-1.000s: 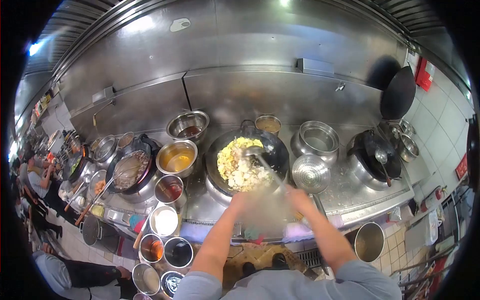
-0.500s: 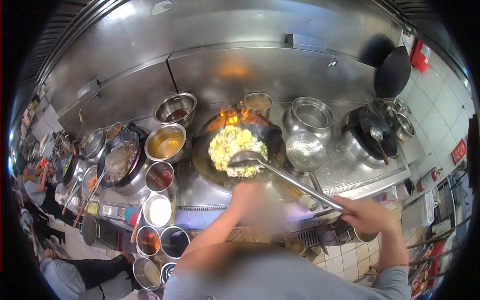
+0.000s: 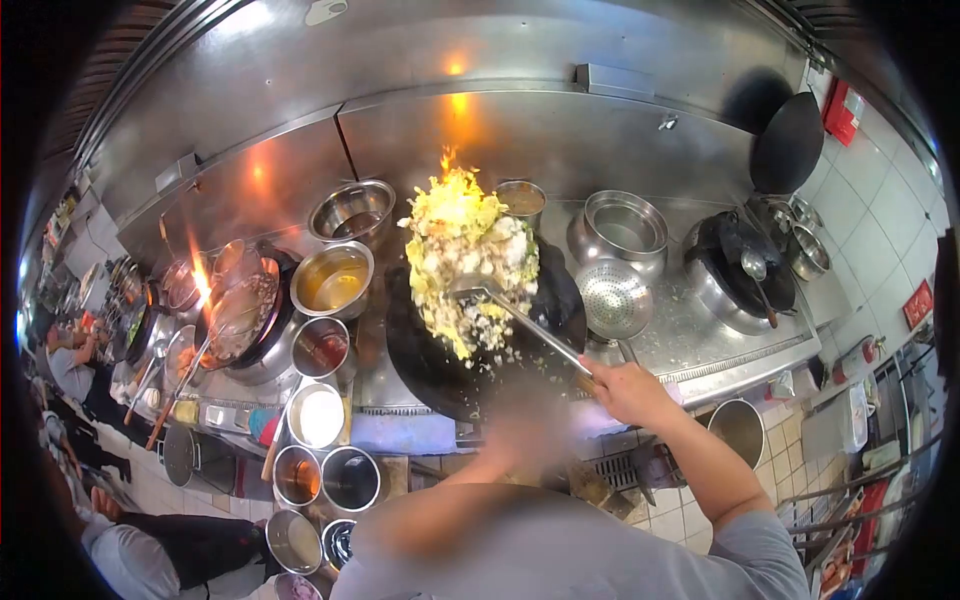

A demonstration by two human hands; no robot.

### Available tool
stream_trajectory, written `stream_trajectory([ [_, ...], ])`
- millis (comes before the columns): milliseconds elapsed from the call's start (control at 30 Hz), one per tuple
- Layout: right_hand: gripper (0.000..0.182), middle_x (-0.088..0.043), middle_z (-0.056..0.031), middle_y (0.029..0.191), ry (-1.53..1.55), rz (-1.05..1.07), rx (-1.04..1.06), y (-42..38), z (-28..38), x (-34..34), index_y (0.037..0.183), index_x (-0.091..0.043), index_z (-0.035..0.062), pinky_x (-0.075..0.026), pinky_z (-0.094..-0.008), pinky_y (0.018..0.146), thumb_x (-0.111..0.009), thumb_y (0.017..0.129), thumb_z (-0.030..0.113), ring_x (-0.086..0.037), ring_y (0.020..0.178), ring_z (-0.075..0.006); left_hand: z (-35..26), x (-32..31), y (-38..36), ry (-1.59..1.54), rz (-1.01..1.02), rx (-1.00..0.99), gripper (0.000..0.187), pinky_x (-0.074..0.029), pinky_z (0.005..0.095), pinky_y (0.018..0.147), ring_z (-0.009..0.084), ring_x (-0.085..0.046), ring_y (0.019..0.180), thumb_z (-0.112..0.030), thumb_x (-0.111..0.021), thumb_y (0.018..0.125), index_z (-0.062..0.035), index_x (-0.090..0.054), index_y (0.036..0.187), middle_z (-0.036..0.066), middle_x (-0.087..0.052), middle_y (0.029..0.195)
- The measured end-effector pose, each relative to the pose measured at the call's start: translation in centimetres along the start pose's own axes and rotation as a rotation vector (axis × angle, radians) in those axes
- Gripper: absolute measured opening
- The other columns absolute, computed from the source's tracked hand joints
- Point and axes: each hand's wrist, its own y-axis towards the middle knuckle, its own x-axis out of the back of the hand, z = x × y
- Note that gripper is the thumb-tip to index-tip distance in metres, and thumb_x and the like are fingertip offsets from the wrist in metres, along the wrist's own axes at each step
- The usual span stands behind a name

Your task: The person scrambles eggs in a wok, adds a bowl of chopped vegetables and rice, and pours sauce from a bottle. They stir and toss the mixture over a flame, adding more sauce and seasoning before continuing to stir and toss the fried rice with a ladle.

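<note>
Yellow and white chopped food (image 3: pixel 470 265) is tossed up over a black wok (image 3: pixel 540 350), with flames (image 3: pixel 455 190) rising behind it. My right hand (image 3: pixel 630 392) is closed around the handle of a long metal ladle (image 3: pixel 540 332), whose bowl lies against the food. At the wok's near edge is my left hand (image 3: pixel 525 432), blurred; its fingers and whatever they hold cannot be made out.
Left of the wok stand metal bowls (image 3: pixel 333 282) and pots of sauces (image 3: pixel 322 347). A perforated strainer (image 3: pixel 613 300) and a lidless pot (image 3: pixel 622 232) are on the right. Another wok (image 3: pixel 240 318) flames at the left, near a co-worker (image 3: pixel 150 550).
The food has flown higher and spread. My right hand and the ladle have moved left, my left hand slightly nearer my body. A flame has risen at the left wok.
</note>
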Motion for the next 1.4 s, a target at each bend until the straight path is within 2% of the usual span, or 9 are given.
stream_trajectory([
  [367,0.050,-0.065,-0.0147,0.079,-0.071,0.392,0.014,-9.6,2.4,16.3,0.134,-0.049,0.0231,-0.048,-0.0469,0.066,-0.057,0.085,0.018,-0.061,0.071,-0.0367,-1.9,9.3,5.6,-0.038,0.196,0.088,0.038,-0.051,0.0455,0.062,0.0362,-0.062,0.063,-0.041,-0.054,0.091,-0.0097,-0.068,0.074,0.016,-0.062,0.062],
  [733,0.044,-0.065,-0.0220,0.084,-0.097,-0.037,-0.035,1.2,2.6,1.7,0.131,-0.053,0.0171,-0.049,-0.0489,0.076,-0.054,0.087,0.015,-0.064,0.080,-0.0388,1.2,0.7,-0.3,-0.130,0.148,0.128,0.033,-0.051,0.0492,0.063,0.0387,-0.062,0.060,-0.035,-0.057,0.089,-0.0102,-0.067,0.071,0.015,-0.062,0.061],
  [867,0.040,-0.065,-0.0190,0.085,0.248,0.081,-0.097,-0.2,2.4,1.8,0.130,-0.052,0.0145,-0.052,-0.0428,0.068,-0.053,0.090,0.015,-0.064,0.074,-0.0337,6.4,2.5,6.8,-0.011,0.065,0.089,0.039,-0.050,0.0468,0.060,0.0373,-0.062,0.062,-0.039,-0.054,0.090,-0.0095,-0.064,0.068,0.017,-0.062,0.063],
  [967,0.031,-0.056,-0.0088,0.093,1.806,0.411,-0.300,-0.2,0.6,1.9,0.124,-0.053,0.0070,-0.048,-0.0323,0.063,-0.052,0.094,0.017,-0.056,0.070,-0.0177,7.7,2.1,8.4,0.045,0.142,0.150,0.029,-0.049,0.0459,0.071,0.0322,-0.064,0.076,-0.033,-0.056,0.088,-0.0122,-0.066,0.069,0.013,-0.066,0.077],
  [1000,0.031,-0.056,-0.0088,0.093,1.798,0.416,-0.290,0.0,1.5,2.8,0.124,-0.053,0.0070,-0.048,-0.0323,0.063,-0.052,0.094,0.017,-0.056,0.070,-0.0177,6.6,1.7,7.7,0.183,-0.055,0.141,0.023,-0.046,0.0475,0.078,0.0296,-0.061,0.089,-0.029,-0.057,0.087,-0.0142,-0.067,0.073,0.010,-0.064,0.090],
  [1067,0.034,-0.055,-0.0055,0.090,1.828,0.018,0.044,0.9,3.7,4.6,0.121,-0.053,0.0057,-0.047,-0.0299,0.066,-0.058,0.090,0.019,-0.054,0.076,-0.0170,4.1,1.9,5.4,0.169,-0.238,0.110,0.011,-0.038,0.0514,0.089,0.0259,-0.052,0.108,-0.022,-0.059,0.083,-0.0190,-0.070,0.085,0.005,-0.057,0.111],
  [1167,0.014,-0.053,-0.0022,0.087,0.427,-0.531,0.191,6.0,3.1,5.4,0.090,-0.062,0.0034,-0.043,-0.0281,0.076,-0.065,0.085,0.016,-0.053,0.084,-0.0153,3.1,0.2,1.6,0.049,-0.031,0.162,0.022,-0.035,0.0539,0.091,0.0268,-0.047,0.114,-0.022,-0.062,0.081,-0.0225,-0.067,0.102,0.005,-0.052,0.119],
  [1267,0.022,-0.056,-0.0045,0.078,1.387,-0.664,0.382,15.6,3.7,3.9,0.069,-0.052,0.0056,-0.043,-0.0289,0.068,-0.062,0.087,0.012,-0.054,0.074,-0.0141,1.7,-0.4,-0.5,0.180,0.200,0.338,0.038,-0.035,0.0539,0.091,0.0310,-0.050,0.111,-0.027,-0.065,0.079,-0.0213,-0.059,0.116,0.011,-0.051,0.120],
  [1400,0.036,-0.044,0.0005,0.047,1.391,-0.570,0.319,26.3,5.5,9.6,0.060,-0.045,0.0128,-0.030,-0.0264,0.038,-0.061,0.091,0.021,-0.039,0.037,-0.0103,4.6,-4.8,-2.4,0.345,0.316,0.396,0.053,-0.038,0.0544,0.091,0.0383,-0.052,0.109,-0.037,-0.069,0.075,-0.0139,-0.053,0.121,0.019,-0.049,0.122],
])
